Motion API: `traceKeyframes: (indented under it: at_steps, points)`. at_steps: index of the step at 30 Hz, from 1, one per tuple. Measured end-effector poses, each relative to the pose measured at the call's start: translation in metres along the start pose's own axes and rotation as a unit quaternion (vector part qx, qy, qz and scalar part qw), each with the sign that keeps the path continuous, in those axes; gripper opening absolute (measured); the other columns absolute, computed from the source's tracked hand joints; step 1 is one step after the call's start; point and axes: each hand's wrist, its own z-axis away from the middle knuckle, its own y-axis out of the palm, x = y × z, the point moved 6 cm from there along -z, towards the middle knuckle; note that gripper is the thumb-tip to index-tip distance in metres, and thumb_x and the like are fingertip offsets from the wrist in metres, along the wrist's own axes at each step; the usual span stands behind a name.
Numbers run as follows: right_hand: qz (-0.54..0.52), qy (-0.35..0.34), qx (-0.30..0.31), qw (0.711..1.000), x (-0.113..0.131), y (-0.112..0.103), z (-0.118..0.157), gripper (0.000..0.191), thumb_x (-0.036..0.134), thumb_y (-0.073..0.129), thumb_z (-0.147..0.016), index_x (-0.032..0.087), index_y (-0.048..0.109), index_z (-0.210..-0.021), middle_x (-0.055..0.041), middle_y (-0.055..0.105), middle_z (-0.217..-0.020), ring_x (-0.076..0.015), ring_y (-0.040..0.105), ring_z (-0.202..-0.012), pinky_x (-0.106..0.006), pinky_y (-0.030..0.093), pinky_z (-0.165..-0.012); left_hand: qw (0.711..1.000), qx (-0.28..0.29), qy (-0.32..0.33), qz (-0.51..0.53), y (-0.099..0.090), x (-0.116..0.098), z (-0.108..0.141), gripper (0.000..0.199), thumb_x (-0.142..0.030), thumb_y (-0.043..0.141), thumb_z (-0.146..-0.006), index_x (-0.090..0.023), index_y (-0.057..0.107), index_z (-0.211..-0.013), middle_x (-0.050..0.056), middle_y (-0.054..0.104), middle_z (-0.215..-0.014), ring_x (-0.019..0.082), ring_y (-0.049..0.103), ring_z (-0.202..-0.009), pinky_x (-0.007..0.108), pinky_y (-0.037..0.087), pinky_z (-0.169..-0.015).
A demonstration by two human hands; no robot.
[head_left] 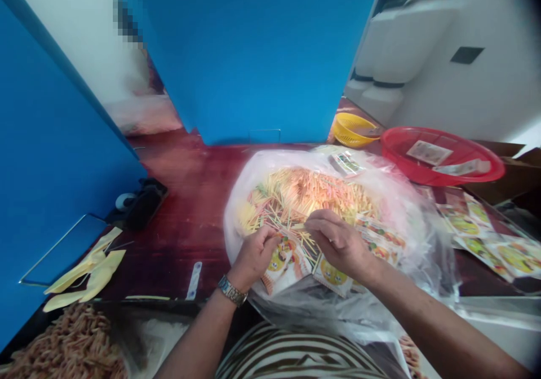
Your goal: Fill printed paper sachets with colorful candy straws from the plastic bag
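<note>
The left hand (258,250) has its thumb and fingers brought together on the upper left part of a packet (291,272) printed with a yellow cartoon face; the packet is tilted and sits at the near side of a clear plastic bag (234,210). The right hand (340,242) is positioned opposite, palm turned inward, fingers bent and lying close together, their tips directed toward the left hand; a pale stick shows at these tips, but whether it is gripped, and how far the thumb is closed, cannot be told. Directly beyond both hands is a heap of thin yellow, orange and green sticks (313,190) inside the bag. A second packet (332,274) is located below the right hand, and further packets (378,238) are beside its wrist. A watch (232,291) is fitted to the left wrist. The bag rests on a dark red table (181,198). To its right are a red basket (397,156), a yellow basket (353,131) and loose packets (469,221). To its left are a white strip (194,281) and yellow gloves (95,272). Blue panels (262,57) stand behind the table and on the left. A brown heap (71,345) occupies the lower left corner.
</note>
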Motion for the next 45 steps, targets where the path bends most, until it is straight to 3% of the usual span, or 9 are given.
traceKeyframes:
  at_steps: [4, 10, 12, 18, 26, 31, 37, 42, 45]
  points:
    - [-0.010, 0.032, 0.030, 0.999, 0.000, 0.011, 0.008, 0.019, 0.007, 0.040, -0.087, 0.017, 0.056, -0.092, -0.0070, 0.058, -0.085, -0.0139, 0.057, -0.079, -0.024, 0.049, -0.065, 0.998, 0.019, -0.063, 0.017, 0.006, 0.011, 0.001, 0.017, -0.033, 0.060, -0.077, -0.016, 0.062, -0.075, -0.002, 0.062, -0.067, 0.012, 0.054, -0.062, 0.022, 0.039, -0.058]
    - [0.094, 0.102, 0.264, 0.955, -0.011, 0.053, 0.039, 0.020, -0.001, 0.043, -0.073, 0.016, 0.054, -0.071, -0.0052, 0.056, -0.074, -0.0124, 0.051, -0.059, -0.023, 0.044, -0.054, 1.000, 0.000, -0.025, 0.014, -0.004, 0.005, 0.001, 0.022, -0.033, 0.055, -0.080, -0.015, 0.066, -0.074, 0.000, 0.065, -0.067, 0.013, 0.056, -0.063, 0.022, 0.041, -0.060]
    - [0.059, 0.089, 0.231, 0.967, -0.009, 0.045, 0.033, 0.020, 0.000, 0.042, -0.075, 0.016, 0.054, -0.073, -0.0050, 0.056, -0.075, -0.0130, 0.052, -0.062, -0.023, 0.045, -0.055, 1.000, 0.003, -0.003, 0.005, -0.006, 0.003, 0.002, 0.024, -0.034, 0.053, -0.083, -0.015, 0.067, -0.077, 0.001, 0.066, -0.068, 0.014, 0.057, -0.064, 0.022, 0.042, -0.059]
    - [-0.024, -0.002, -0.005, 1.000, 0.010, -0.013, -0.010, 0.021, 0.008, 0.042, -0.086, 0.019, 0.055, -0.098, -0.0066, 0.057, -0.086, -0.0154, 0.057, -0.080, -0.027, 0.050, -0.065, 0.993, -0.011, 0.117, -0.016, -0.011, -0.011, 0.007, 0.022, -0.029, 0.050, -0.086, -0.020, 0.070, -0.088, 0.005, 0.070, -0.088, 0.018, 0.062, -0.084, 0.028, 0.045, -0.078]
    - [-0.005, -0.088, 0.133, 0.987, 0.027, 0.002, -0.013, 0.026, 0.005, 0.036, -0.088, 0.015, 0.053, -0.105, -0.0100, 0.056, -0.095, -0.0146, 0.058, -0.085, -0.026, 0.053, -0.069, 0.986, -0.008, 0.163, -0.032, -0.010, -0.027, 0.012, 0.023, -0.031, 0.049, -0.088, -0.022, 0.070, -0.094, 0.005, 0.069, -0.087, 0.018, 0.059, -0.087, 0.033, 0.042, -0.083]
    - [0.008, -0.105, 0.122, 0.987, 0.034, -0.018, -0.026, 0.030, 0.004, 0.036, -0.086, 0.018, 0.052, -0.107, -0.0090, 0.055, -0.096, -0.0153, 0.058, -0.087, -0.027, 0.053, -0.071, 0.989, -0.015, 0.149, 0.011, -0.011, -0.027, 0.014, 0.024, -0.030, 0.048, -0.088, -0.020, 0.069, -0.093, 0.005, 0.067, -0.086, 0.018, 0.058, -0.087, 0.032, 0.042, -0.082]
    - [-0.032, -0.079, 0.210, 0.974, 0.040, 0.006, -0.018, 0.025, 0.006, 0.038, -0.088, 0.014, 0.054, -0.106, -0.0087, 0.057, -0.092, -0.0142, 0.058, -0.083, -0.027, 0.053, -0.070, 0.984, -0.018, 0.175, 0.020, -0.009, -0.036, 0.018, 0.021, -0.027, 0.049, -0.088, -0.022, 0.069, -0.090, 0.004, 0.067, -0.088, 0.018, 0.058, -0.087, 0.033, 0.042, -0.085]
    - [0.053, -0.066, 0.115, 0.990, 0.046, -0.026, -0.025, 0.032, 0.017, 0.039, -0.091, 0.018, 0.048, -0.122, -0.0138, 0.059, -0.112, -0.0232, 0.055, -0.106, -0.042, 0.050, -0.086, 0.976, -0.077, 0.170, 0.113, -0.019, -0.028, 0.023, 0.025, -0.031, 0.049, -0.088, -0.022, 0.068, -0.102, 0.007, 0.066, -0.099, 0.020, 0.057, -0.096, 0.035, 0.043, -0.089]
    - [0.115, -0.017, 0.012, 0.993, 0.053, -0.056, -0.028, 0.038, 0.018, 0.040, -0.091, 0.019, 0.044, -0.128, -0.0136, 0.061, -0.106, -0.0247, 0.057, -0.101, -0.043, 0.049, -0.083, 0.972, -0.085, 0.160, 0.149, -0.022, -0.029, 0.021, 0.028, -0.033, 0.047, -0.089, -0.021, 0.068, -0.104, 0.009, 0.065, -0.105, 0.021, 0.057, -0.101, 0.037, 0.043, -0.092]
